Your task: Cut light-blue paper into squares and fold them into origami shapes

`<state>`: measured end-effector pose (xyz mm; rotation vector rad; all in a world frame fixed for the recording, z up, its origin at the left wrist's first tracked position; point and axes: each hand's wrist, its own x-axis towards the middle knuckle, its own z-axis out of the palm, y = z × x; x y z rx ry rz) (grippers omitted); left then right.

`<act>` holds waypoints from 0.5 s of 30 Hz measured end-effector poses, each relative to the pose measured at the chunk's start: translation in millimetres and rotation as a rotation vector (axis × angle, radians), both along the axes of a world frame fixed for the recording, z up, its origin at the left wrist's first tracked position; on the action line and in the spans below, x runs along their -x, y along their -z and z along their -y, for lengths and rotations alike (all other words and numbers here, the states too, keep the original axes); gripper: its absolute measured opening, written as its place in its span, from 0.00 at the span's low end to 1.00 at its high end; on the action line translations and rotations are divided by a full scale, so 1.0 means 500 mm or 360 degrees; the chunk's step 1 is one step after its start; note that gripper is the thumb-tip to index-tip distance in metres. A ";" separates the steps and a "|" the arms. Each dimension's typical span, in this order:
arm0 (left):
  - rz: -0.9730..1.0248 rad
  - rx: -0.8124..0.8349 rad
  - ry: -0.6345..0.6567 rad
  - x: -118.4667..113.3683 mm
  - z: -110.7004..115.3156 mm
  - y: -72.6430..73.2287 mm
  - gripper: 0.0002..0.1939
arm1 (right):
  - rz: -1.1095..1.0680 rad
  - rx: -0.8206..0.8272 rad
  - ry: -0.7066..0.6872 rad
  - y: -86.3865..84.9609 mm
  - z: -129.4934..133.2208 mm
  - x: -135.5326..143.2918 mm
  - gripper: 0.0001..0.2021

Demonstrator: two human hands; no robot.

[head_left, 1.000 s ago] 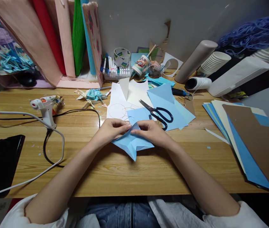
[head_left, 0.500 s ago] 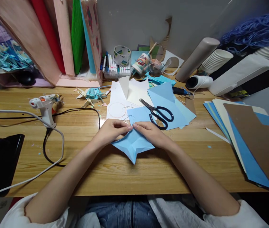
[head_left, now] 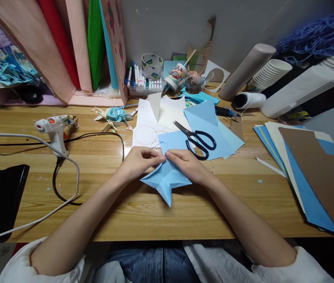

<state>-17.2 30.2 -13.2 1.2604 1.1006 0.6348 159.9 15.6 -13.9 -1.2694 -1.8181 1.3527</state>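
A folded light-blue paper star (head_left: 166, 179) is held between both hands, its points creased and one point aimed toward my body. My left hand (head_left: 142, 160) pinches its far edge between thumb and fingers. From the other side my right hand (head_left: 184, 163) grips the same far point, the two thumb tips almost meeting. Just beyond the hands lies a flat blue sheet (head_left: 171, 142), partly covered by black-handled scissors (head_left: 199, 139). White paper with drawn circles (head_left: 145, 135) is on the table behind my left hand. The fingers under the star are hidden.
A white glue gun (head_left: 54, 131) with its cable stands at left, near a black phone (head_left: 3, 196). Stacked coloured paper (head_left: 311, 173) lies at right. Along the back are markers (head_left: 145, 80), a tape roll (head_left: 152, 66), paper cups (head_left: 271, 74) and a thread spool (head_left: 248, 101).
The near point of the paper star has swung slightly to the right and closer to my body. Both hands keep their pinch in nearly the same place.
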 end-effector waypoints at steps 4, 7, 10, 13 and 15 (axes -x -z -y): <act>0.0024 0.0008 -0.0005 0.000 0.000 -0.002 0.12 | 0.0004 -0.0025 0.0004 0.002 0.001 0.000 0.18; 0.0034 -0.0002 -0.0022 -0.001 0.001 -0.001 0.12 | -0.0021 -0.0037 -0.0001 0.003 0.000 -0.001 0.18; 0.0034 -0.0002 -0.0039 -0.002 0.002 0.000 0.13 | -0.0033 -0.0033 0.0006 0.002 -0.001 -0.001 0.17; 0.0033 0.0003 -0.0049 -0.004 0.003 0.000 0.13 | -0.0039 -0.0031 0.0019 0.000 -0.001 0.000 0.17; 0.0033 0.0017 -0.0058 -0.005 0.003 -0.003 0.14 | -0.0045 -0.0029 0.0023 0.000 0.000 0.001 0.17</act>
